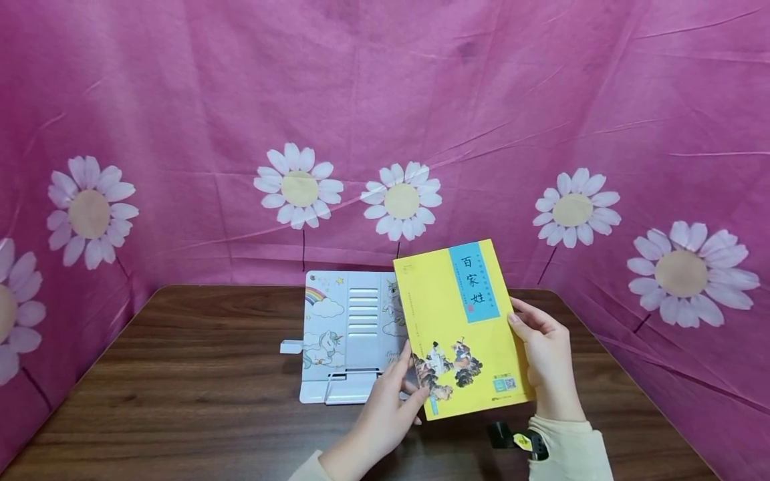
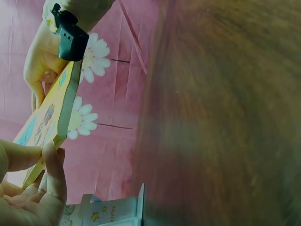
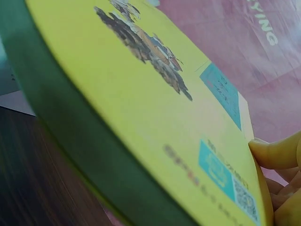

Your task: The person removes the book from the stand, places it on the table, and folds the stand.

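Observation:
Both hands hold up a closed yellow book (image 1: 445, 314) with a blue title panel and small painted figures on its cover. My left hand (image 1: 388, 407) pinches the book's lower left edge, thumb on the cover and fingers behind. At the right edge my right hand (image 1: 547, 354) grips it, thumb in front; in the right wrist view that thumb (image 3: 275, 153) presses the cover's edge. Behind the book stands a white book stand (image 1: 325, 321) with unicorn and rainbow pictures, its right part hidden by the book.
A dark wooden table (image 1: 180, 374) carries the stand, which has a small white tab (image 1: 291, 346) out at its left side. A pink cloth (image 1: 198, 133) printed with white daisies hangs behind and beside the table. On the right wrist sits a black camera mount (image 1: 520, 441).

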A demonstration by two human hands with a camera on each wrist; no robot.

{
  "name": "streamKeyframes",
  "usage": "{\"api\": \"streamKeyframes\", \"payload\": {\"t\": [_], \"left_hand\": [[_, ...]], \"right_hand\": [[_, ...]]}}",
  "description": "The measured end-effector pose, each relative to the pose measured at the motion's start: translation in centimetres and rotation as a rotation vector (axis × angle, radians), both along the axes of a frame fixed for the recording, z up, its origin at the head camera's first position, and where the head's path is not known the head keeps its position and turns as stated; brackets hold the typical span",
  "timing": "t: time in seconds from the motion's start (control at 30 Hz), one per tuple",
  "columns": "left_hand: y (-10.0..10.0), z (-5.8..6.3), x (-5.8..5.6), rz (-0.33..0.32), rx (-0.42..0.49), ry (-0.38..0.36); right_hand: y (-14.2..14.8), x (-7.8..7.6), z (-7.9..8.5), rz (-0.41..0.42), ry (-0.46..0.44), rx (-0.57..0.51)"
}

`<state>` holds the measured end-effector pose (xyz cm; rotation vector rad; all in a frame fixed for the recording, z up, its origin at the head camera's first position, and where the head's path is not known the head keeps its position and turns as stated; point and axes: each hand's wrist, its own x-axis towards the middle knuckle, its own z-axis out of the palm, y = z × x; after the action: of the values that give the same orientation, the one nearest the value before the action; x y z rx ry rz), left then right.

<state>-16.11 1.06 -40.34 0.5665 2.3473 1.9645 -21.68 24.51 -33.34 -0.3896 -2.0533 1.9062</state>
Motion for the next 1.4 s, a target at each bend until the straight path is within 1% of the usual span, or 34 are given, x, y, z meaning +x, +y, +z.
{"api": "streamKeyframes", "payload": {"t": [0.17,0.37,0.43,0.53,0.67,0.73,0.9,1.1,1.2,1.4], "left_hand": [[0.5,-0.2,0.1,-0.025,0.033,-0.015],[1.2,0.2,0.2,-0.058,0.081,-0.032],[1.5,0.4,0.1,-0.074,0.086,-0.03],[2.0,0.5,0.1,-0.094,0.083,-0.028],[2.6,0.6,-0.2,-0.107,0.089,-0.034],[2.9,0.7,-0.3,-0.105,0.09,-0.033],[3.6,1.0,-0.6,-0.079,0.072,-0.038],[4.0,0.8,-0.9,-0.062,0.075,-0.051],[4.3,0.6,-1.0,-0.054,0.102,-0.082],[4.7,0.2,-1.0,-0.028,0.163,-0.206]], "right_hand": [[0.5,-0.1,0.0,-0.019,-0.005,-0.032],[2.0,0.2,-0.1,-0.003,0.013,-0.048],[2.6,0.3,-0.2,0.012,0.007,-0.033],[3.3,0.4,-0.3,0.022,-0.026,0.036],[3.8,0.2,-0.4,0.004,-0.096,0.143],[4.0,0.1,-0.5,-0.013,-0.121,0.174],[4.5,0.0,-0.8,-0.045,-0.147,0.191],[5.0,-0.5,-1.6,-0.036,-0.169,0.227],[5.3,-0.7,-2.1,-0.008,-0.198,0.236],[5.8,-1.1,-3.4,0.054,-0.27,0.203]]}}
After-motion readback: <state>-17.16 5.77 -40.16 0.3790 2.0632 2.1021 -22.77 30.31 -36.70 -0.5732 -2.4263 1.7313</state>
